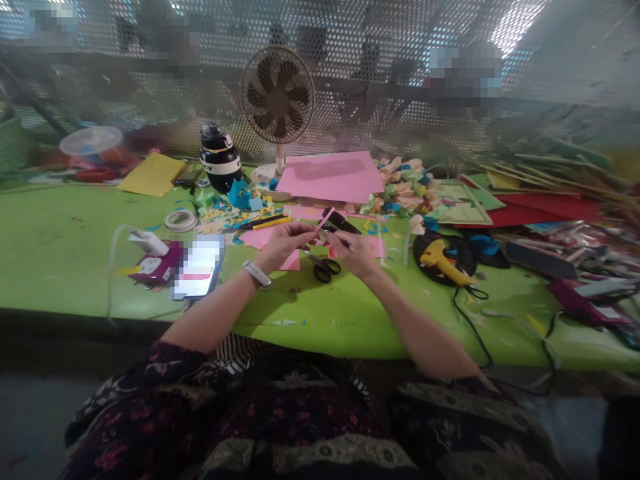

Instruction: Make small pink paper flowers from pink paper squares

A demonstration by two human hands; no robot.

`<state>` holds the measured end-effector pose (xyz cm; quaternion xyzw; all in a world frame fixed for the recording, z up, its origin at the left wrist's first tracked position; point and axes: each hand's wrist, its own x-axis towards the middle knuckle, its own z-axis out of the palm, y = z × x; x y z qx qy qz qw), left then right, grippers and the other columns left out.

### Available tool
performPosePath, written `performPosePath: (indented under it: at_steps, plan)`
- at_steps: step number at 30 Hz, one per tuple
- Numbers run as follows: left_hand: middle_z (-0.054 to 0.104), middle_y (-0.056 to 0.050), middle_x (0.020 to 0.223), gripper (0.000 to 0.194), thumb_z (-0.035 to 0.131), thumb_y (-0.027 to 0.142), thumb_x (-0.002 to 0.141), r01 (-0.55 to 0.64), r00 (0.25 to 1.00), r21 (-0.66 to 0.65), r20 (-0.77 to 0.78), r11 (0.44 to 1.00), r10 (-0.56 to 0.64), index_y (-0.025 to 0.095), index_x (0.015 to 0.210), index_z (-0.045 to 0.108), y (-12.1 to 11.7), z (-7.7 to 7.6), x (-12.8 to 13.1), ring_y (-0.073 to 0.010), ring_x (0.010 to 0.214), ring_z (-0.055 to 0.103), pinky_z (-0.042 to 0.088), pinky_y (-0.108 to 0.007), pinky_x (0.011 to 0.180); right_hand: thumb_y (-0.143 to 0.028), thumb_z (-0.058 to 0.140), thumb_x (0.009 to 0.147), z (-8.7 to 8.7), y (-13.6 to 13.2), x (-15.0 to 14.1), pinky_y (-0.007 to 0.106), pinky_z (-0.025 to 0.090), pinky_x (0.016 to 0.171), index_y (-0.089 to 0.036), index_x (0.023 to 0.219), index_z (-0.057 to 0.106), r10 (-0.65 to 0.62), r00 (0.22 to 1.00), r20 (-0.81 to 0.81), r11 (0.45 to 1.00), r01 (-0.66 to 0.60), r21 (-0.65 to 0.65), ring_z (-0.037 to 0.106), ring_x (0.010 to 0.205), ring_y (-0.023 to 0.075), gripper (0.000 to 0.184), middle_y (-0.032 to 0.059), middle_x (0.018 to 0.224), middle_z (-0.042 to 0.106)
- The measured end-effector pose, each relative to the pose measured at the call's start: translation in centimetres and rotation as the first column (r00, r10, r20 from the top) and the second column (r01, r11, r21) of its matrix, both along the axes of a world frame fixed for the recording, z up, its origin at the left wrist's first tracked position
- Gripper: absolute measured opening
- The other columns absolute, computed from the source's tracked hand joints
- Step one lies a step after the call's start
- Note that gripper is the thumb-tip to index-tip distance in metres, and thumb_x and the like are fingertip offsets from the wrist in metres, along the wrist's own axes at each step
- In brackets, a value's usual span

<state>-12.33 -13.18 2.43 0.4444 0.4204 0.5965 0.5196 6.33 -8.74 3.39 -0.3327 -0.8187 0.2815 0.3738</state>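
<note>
My left hand (286, 241), with a white watch on the wrist, pinches a thin pink paper strip (326, 218) just above the green table (75, 253). My right hand (354, 252) is closed round a black stapler-like tool (341, 222) whose tip meets the strip. Black-handled scissors (323, 267) lie on the table directly below both hands. Pink paper pieces (260, 238) lie under and beside the hands.
A phone (198, 268) and a charger with white cable (145, 241) lie to the left. A yellow glue gun (447, 262) rests on a black pad at the right. Behind stand a small fan (278, 97), a pink sheet (332, 175), tape roll (181, 220), paper scraps and stacked card.
</note>
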Motion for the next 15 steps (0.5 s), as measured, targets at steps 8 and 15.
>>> performPosePath:
  at_steps: [8, 15]
  plan:
    - [0.071, -0.004, 0.069, 0.036, 0.088, 0.047, 0.065, -0.005, 0.997, 0.066, -0.070, 0.998, 0.010, 0.016, 0.076, 0.076, 0.00, -0.34, -0.14, -0.0101, 0.061, 0.063, 0.048, -0.021, 0.055, -0.064, 0.048, 0.093, 0.18, -0.06, 0.07, 0.027, 0.032, 0.053, -0.018, 0.064, 0.061, 0.074, 0.997, 0.007, 0.997, -0.074, 0.017, 0.045, 0.052, 0.0121, 0.057, 0.0010, 0.057, 0.055]
    - [0.072, -0.003, 0.070, 0.038, 0.088, 0.048, 0.064, -0.012, 0.998, 0.092, -0.062, 0.996, 0.018, 0.015, 0.077, 0.075, -0.03, -0.46, 0.04, -0.0090, 0.058, 0.061, 0.048, -0.022, 0.055, -0.068, 0.044, 0.093, 0.21, 0.03, 0.12, 0.027, 0.034, 0.054, -0.017, 0.067, 0.065, 0.113, 0.993, 0.021, 0.993, -0.114, 0.034, 0.047, 0.054, 0.0127, 0.061, 0.0022, 0.058, 0.057]
